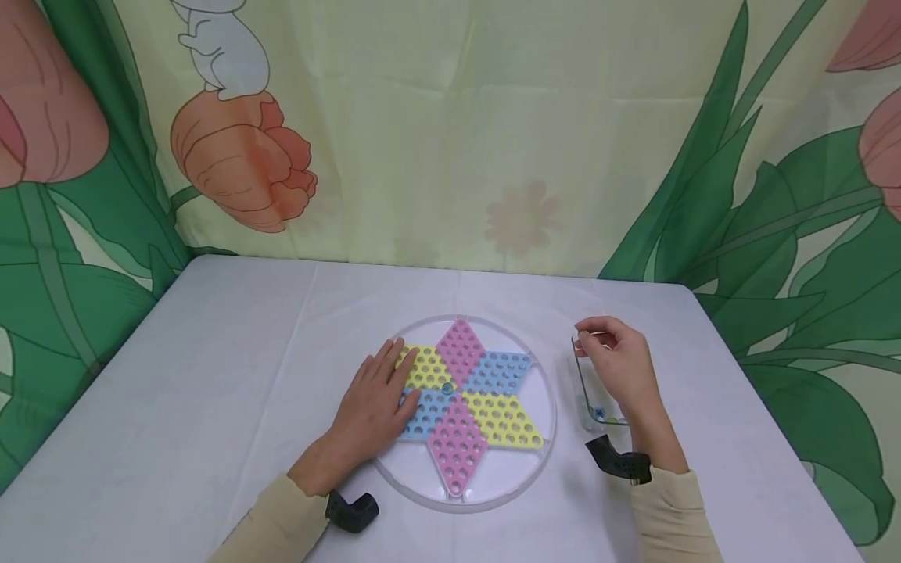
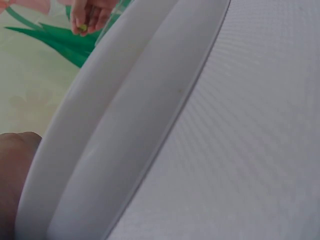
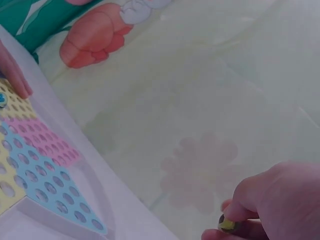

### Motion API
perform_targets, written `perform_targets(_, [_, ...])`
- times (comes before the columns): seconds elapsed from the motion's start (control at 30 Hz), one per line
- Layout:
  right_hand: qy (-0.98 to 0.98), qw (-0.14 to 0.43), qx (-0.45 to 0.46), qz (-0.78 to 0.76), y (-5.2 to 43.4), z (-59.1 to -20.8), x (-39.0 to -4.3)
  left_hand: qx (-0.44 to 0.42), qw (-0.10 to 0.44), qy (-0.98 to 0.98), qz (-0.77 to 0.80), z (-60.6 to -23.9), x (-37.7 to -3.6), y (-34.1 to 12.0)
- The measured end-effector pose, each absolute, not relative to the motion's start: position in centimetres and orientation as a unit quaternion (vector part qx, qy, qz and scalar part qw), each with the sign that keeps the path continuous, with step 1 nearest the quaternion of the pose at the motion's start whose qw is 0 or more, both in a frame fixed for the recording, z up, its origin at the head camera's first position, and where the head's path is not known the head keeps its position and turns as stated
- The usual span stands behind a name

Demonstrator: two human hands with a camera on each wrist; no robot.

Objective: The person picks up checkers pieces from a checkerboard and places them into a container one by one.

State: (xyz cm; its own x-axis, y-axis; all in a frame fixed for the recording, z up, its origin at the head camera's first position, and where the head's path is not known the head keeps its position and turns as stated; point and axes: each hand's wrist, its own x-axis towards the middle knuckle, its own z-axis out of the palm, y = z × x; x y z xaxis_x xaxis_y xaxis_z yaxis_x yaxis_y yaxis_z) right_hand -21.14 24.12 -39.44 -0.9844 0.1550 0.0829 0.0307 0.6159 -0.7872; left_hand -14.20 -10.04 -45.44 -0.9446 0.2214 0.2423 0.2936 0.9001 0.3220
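Left hand [image 1: 373, 403] lying flat, fingers straight, on the star board [image 1: 493, 414]. Right hand [image 1: 619, 363] pinching a yellow marble [image 3: 228, 225] above the clear box [image 1: 587, 407], beside the board. White table [image 1: 211, 375], floral curtain [image 1: 457, 117] hanging behind.

marble [image 3: 228, 224] mostly hidden by fingers [image 3: 250, 207]

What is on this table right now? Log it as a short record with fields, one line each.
surface: white cloth-covered table
board: round clear plastic tray holding a star-shaped board of pink, yellow and blue perforated diamonds
on board: one small blue marble near the centre
left hand: lies flat, fingers straight, on the board's left side
right hand: raised over a clear plastic box, pinching a small yellow-green marble
box contents: a few small marbles at the bottom
backdrop: flower-print curtain
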Motion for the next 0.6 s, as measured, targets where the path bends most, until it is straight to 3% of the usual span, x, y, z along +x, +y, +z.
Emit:
perform_targets(0.27, [-0.9,0.07,-0.05,0.427,23.9,-38.7,-20.6,-0.141,0.105,-0.966,-0.191,-45.5,-14.3,-10.2])
perform_targets(0.6, [-0.916,0.011,-0.057,0.396,24.2,-38.4,-20.6,-0.144,0.106,-0.965,-0.19,-45.5,-14.4,-10.2])
